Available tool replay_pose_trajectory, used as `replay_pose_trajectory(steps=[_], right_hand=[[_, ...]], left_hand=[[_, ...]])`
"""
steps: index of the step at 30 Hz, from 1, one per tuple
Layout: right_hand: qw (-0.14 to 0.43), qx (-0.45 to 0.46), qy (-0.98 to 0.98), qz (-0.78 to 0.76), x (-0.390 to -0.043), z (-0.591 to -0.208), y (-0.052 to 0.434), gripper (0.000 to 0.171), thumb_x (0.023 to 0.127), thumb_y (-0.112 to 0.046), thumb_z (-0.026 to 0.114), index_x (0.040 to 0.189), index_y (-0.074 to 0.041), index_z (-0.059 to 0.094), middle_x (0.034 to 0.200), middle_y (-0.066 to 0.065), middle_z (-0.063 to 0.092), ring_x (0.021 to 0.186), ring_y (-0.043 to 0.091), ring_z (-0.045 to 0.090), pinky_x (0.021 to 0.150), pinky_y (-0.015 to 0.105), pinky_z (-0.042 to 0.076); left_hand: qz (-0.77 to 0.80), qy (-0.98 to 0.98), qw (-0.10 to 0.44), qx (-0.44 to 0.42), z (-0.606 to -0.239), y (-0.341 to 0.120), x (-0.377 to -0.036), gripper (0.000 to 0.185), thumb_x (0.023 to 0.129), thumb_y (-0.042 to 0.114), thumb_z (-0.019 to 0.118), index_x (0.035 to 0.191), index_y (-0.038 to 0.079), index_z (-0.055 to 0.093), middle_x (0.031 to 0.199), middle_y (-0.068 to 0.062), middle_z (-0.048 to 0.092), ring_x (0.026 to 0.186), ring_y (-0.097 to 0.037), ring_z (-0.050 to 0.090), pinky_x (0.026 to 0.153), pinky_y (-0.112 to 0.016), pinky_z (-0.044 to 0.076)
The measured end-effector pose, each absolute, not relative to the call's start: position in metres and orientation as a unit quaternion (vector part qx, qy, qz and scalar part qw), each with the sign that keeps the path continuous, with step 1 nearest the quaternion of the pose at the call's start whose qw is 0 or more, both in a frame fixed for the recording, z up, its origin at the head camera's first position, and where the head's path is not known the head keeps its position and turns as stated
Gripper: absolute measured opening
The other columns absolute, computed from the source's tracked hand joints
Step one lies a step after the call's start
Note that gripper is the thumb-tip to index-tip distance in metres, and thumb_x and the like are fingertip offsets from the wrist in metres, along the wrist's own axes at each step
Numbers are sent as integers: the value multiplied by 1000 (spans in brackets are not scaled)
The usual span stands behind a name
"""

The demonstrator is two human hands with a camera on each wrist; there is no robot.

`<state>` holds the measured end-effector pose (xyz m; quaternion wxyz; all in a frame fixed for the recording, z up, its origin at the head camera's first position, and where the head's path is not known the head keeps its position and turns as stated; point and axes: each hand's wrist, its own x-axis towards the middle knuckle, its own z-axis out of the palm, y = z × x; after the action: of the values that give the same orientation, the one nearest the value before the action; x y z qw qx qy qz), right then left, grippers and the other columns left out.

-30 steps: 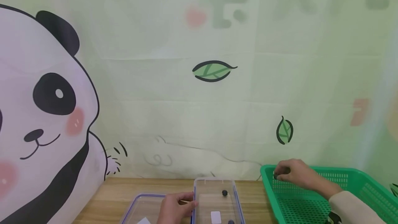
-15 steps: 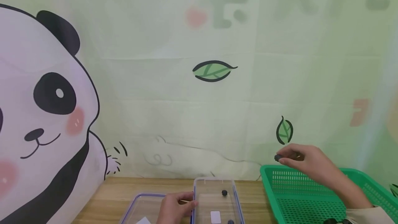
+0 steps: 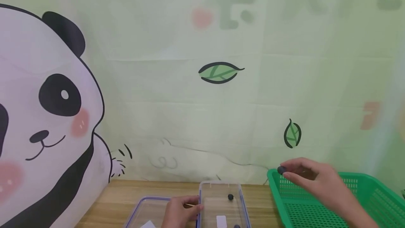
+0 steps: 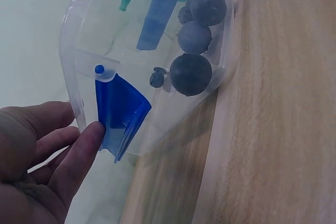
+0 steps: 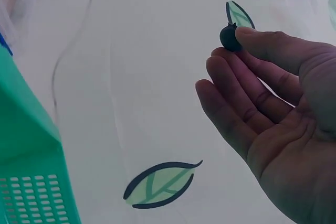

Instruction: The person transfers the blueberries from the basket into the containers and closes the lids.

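Just one pinched blueberry [image 3: 281, 170], aloft.

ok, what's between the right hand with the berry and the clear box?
Head view: the green basket's near-left rim, then bare wooden table. The right hand pinches the blueberry above that rim; the clear box sits left of it.

light: bright, soft, even | shadows: faint | head view: upper lettering hazy, right edge washed pale | wrist views: close foreground soft, slight blur
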<state>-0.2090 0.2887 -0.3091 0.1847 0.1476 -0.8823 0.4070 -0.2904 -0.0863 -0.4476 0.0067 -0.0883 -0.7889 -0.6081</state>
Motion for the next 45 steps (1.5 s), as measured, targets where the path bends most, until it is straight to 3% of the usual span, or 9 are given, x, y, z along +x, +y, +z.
replay_pose_trajectory(steps=[11, 19, 25, 28, 33, 35, 45], right_hand=[[102, 127, -871, 463, -212, -324, 271, 29, 101, -33, 75, 123, -13, 75, 114, 1, 76, 99, 16, 74, 82, 28, 62], [94, 241, -863, 434, -226, -347, 239, 21, 99, -23, 78, 115, -9, 77, 104, -5, 77, 93, 10, 72, 79, 27, 63], [23, 283, -848, 447, -235, -366, 209, 12, 99, -12, 77, 110, -8, 77, 101, -4, 76, 88, 8, 71, 76, 24, 62], [-19, 291, -847, 444, -240, -376, 198, 10, 99, -7, 76, 109, -6, 77, 98, -1, 76, 87, 12, 71, 78, 30, 64], [-108, 253, -851, 447, -245, -389, 189, 11, 98, -6, 75, 108, -9, 77, 98, 1, 74, 90, 19, 69, 82, 34, 63], [-134, 250, -844, 455, -246, -393, 188, 10, 98, -6, 74, 108, -8, 76, 97, 1, 73, 91, 19, 69, 81, 30, 61], [-177, 252, -830, 465, -246, -402, 188, 7, 97, -12, 77, 103, -8, 77, 92, -1, 74, 87, 18, 68, 78, 28, 59]], left_hand=[[-604, -793, 3, -77, -447, -85, -292, 31, 91, 5, 85, 117, -9, 76, 101, -10, 77, 83, -21, 74, 70, -33, 67], [-602, -795, 3, -80, -449, -86, -293, 31, 91, 5, 84, 118, -9, 75, 102, -12, 77, 83, -22, 75, 70, -34, 67], [-602, -794, 6, -86, -448, -85, -292, 31, 91, 4, 84, 117, -10, 75, 102, -13, 77, 83, -23, 75, 69, -33, 67], [-602, -793, 8, -88, -448, -85, -291, 31, 91, 4, 84, 118, -10, 75, 102, -13, 77, 83, -24, 75, 69, -33, 67], [-605, -791, 10, -88, -449, -85, -291, 31, 91, 4, 84, 117, -10, 75, 102, -13, 77, 83, -23, 75, 69, -33, 67], [-607, -789, 11, -90, -449, -85, -291, 31, 90, 3, 84, 117, -10, 75, 102, -13, 77, 83, -23, 75, 69, -33, 67], [-610, -787, 11, -90, -449, -85, -291, 31, 90, 3, 84, 116, -10, 75, 101, -13, 76, 84, -23, 75, 69, -33, 67]])
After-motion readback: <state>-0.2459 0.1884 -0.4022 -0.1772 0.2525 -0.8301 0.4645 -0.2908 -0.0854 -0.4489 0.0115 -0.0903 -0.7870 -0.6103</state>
